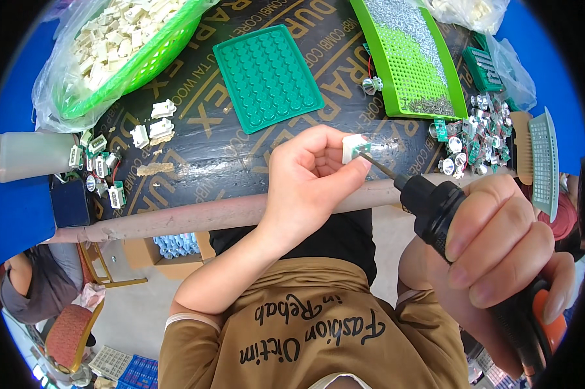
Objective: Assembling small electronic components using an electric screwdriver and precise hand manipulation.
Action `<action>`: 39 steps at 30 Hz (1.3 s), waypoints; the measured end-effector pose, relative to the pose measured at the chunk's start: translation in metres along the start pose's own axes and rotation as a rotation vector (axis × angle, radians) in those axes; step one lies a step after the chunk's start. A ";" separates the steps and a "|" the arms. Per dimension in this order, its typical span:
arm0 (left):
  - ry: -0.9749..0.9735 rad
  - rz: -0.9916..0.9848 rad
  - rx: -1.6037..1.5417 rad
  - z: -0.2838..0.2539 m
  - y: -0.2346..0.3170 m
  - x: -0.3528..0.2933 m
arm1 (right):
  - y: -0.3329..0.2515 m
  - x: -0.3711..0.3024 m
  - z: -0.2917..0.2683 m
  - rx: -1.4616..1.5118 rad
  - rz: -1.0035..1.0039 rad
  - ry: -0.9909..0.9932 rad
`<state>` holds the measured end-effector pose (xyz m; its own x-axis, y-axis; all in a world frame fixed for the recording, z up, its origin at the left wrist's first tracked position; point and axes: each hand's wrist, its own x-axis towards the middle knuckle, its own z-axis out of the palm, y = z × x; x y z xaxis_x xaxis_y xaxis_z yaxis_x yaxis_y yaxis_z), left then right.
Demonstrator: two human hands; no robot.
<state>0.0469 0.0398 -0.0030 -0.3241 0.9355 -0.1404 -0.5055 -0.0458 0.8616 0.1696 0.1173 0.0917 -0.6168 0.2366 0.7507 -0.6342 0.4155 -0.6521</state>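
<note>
Pinched between the thumb and fingers of my left hand (pixel 309 178) is a small white plastic housing (pixel 351 145), held above the table's near edge. A small green circuit board (pixel 361 149) sits in it. My right hand (pixel 500 243) is wrapped round a black electric screwdriver (pixel 433 209), which has an orange part lower on its grip. The screwdriver's thin bit points up and left, its tip at the circuit board beside my left thumb. Whether a screw is under the tip is too small to tell.
A green basket (pixel 169 65) of white housings stands far left; loose housings (pixel 161 128) lie nearer. A green moulded tray (pixel 266 78) lies at the middle back. A lime-green perforated tray (pixel 406 58) holds screws. Boards with reflectors (pixel 480 139) are heaped right, beside a brush (pixel 523 149).
</note>
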 end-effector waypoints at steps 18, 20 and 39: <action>0.016 -0.012 -0.002 0.000 0.001 0.001 | -0.007 -0.003 -0.013 -0.021 0.029 -0.026; 0.015 -0.012 -0.003 0.000 0.000 0.001 | -0.009 -0.004 -0.014 -0.022 0.031 -0.027; 0.034 0.049 0.014 0.002 -0.004 -0.001 | -0.014 -0.003 0.000 -0.050 0.059 -0.050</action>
<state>0.0508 0.0395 -0.0057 -0.3751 0.9200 -0.1138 -0.4770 -0.0863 0.8746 0.1804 0.1108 0.0983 -0.6757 0.2184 0.7041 -0.5728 0.4457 -0.6879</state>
